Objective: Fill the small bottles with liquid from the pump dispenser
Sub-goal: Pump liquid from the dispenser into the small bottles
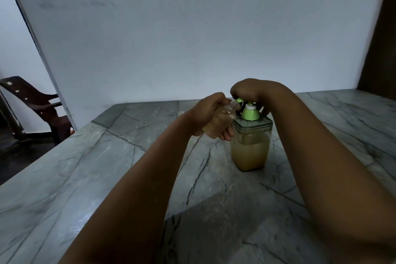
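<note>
Your left hand [206, 113] grips a tilted bottle [220, 121] at the spout — your right hand [248, 92] curls over the dispenser [250, 143] pump on the bench [107, 167]. Filling step; next, press steadily.

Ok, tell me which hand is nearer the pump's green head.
Right. The right hand presses on the green pump head; the left hand holds the small bottle beside it.
</note>
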Motion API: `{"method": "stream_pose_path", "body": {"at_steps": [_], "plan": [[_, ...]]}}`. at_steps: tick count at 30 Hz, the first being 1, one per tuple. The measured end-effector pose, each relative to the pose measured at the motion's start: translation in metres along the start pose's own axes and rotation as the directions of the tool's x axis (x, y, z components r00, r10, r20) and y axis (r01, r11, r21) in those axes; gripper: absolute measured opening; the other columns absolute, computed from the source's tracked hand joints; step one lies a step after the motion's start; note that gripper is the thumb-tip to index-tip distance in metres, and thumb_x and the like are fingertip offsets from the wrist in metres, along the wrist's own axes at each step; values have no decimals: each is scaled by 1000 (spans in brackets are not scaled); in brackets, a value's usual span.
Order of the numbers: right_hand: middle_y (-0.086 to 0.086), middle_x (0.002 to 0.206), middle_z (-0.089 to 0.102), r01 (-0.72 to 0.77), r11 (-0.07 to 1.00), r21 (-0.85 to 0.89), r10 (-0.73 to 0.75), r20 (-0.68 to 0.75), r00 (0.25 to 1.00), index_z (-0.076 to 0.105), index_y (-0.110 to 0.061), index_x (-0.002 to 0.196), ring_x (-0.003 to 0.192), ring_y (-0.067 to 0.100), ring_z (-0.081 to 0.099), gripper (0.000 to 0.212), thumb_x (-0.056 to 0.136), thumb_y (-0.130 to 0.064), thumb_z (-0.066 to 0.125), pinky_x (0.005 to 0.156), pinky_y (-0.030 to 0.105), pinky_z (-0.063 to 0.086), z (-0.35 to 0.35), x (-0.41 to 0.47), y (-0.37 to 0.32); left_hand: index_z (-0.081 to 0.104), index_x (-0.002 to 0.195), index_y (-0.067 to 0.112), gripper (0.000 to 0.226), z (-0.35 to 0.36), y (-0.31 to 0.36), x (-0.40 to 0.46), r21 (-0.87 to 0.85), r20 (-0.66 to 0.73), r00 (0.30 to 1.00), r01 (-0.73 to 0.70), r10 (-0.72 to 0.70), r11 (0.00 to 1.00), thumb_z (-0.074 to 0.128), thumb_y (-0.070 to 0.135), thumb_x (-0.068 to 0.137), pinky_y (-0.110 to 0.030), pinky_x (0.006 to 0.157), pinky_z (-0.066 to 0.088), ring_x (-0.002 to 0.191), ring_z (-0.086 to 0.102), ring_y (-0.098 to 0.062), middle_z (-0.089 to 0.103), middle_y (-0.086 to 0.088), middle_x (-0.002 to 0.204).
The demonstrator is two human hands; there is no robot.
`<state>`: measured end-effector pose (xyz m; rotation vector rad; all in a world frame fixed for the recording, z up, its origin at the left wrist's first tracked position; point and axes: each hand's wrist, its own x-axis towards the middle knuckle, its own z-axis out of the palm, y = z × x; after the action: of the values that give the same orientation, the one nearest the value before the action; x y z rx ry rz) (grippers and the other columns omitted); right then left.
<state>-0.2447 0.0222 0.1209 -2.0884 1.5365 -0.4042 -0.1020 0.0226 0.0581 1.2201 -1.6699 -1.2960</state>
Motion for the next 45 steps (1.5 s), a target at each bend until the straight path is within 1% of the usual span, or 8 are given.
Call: {"method": "stream_pose_path", "body": {"at_steps": [9,12,15,20,28,35,41,45], "plan": [[13,95,47,4,992,123,-5,5,1000,44,-9,101,66,26,45,20,100,-26,33,63,32,41,-7,0,4,49,117,-11,56,1,0,0,6,11,1000,-6,6,1000,19,30,94,-32,58,49,56,63,-31,66,-20,63],[14,73,43,3,999,44,-3,4,1000,42,-4,75,59,25,37,21,94,-7,34,55,26,36,0,1,3,54,104,-11,56,1,-1,0,4,11,1000,-7,7,1000,18,30,94,-31,56,50,55,63,-32,66,-21,63],[7,66,50,9,999,-34,-8,32,999,48,-6,73,55,20,39,25,93,-10,34,54,24,34,2,-1,1,59,85,-9,58,1,-1,0,2,9,1000,-8,8,1000,16,30,95,-30,56,50,56,63,-32,66,-22,64],[13,98,51,-13,989,149,12,7,1000,49,-9,98,66,24,44,26,95,-30,34,62,28,39,-6,1,4,52,111,-12,56,1,-2,0,-4,4,1000,-9,9,1000,16,29,95,-31,57,49,55,62,-32,66,-21,63],[7,64,45,-19,1000,21,19,0,1000,41,-9,66,56,21,36,26,91,-11,35,56,25,34,1,1,2,56,102,-12,57,2,-3,0,-3,1,1000,0,0,1000,17,29,94,-29,54,51,53,63,-31,66,-20,61],[12,90,49,-23,986,168,24,-6,1000,48,-8,96,65,24,43,27,95,-31,35,63,28,39,-6,-3,2,52,113,-15,58,1,-3,-1,-9,-4,1000,-9,9,1000,19,29,94,-32,58,50,54,63,-31,67,-20,63],[7,67,52,-10,999,46,10,2,1000,48,-7,69,55,18,41,28,93,-10,34,52,22,34,3,-2,0,55,103,-12,55,3,-2,-1,-20,-9,1000,-10,9,1000,18,27,94,-30,56,50,53,62,-31,66,-21,62],[4,69,48,-4,998,59,4,11,1000,48,-9,74,56,17,41,26,95,-14,33,52,21,34,2,0,2,56,94,-15,58,3,-4,-1,-17,-18,1000,-2,2,1000,18,27,94,-30,55,51,54,63,-32,66,-21,63]]}}
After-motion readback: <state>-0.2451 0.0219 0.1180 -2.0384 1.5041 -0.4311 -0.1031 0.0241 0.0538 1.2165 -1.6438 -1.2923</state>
